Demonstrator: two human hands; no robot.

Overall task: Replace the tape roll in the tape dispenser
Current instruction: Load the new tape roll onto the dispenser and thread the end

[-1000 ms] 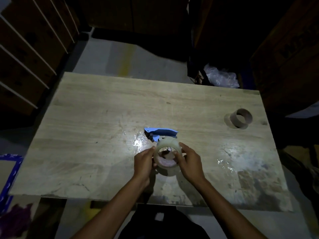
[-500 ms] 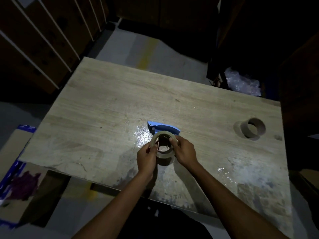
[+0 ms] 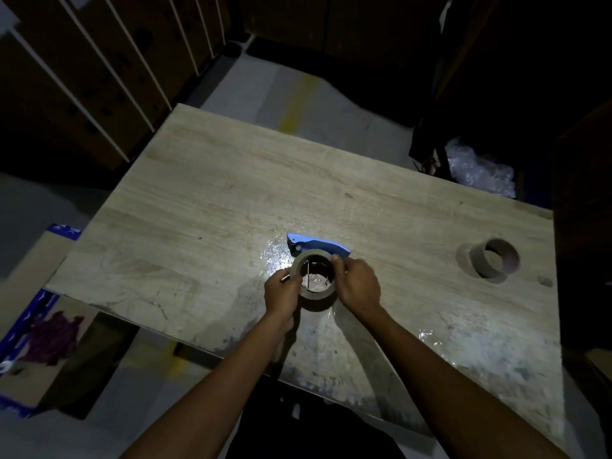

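A roll of clear packing tape (image 3: 314, 294) sits near the middle of the wooden table (image 3: 205, 207), held from both sides. My left hand (image 3: 282, 293) grips its left rim and my right hand (image 3: 359, 286) grips its right rim, fingertips on the top edge. Just behind the roll lies the blue tape dispenser (image 3: 316, 243), partly hidden by it. Whether the roll touches the dispenser is unclear. An empty brown cardboard core (image 3: 493, 261) stands far right on the table.
Dark shelving and cardboard boxes surround the table. A crumpled clear plastic bag (image 3: 480, 170) lies beyond the far right edge. A flattened box with blue trim (image 3: 29, 326) sits on the floor at left. Shiny tape patches mark the tabletop.
The view swung so the table now runs diagonally. Both hands kept hold of the tape roll, which tilted to show its opening and sits closer to the blue dispenser.
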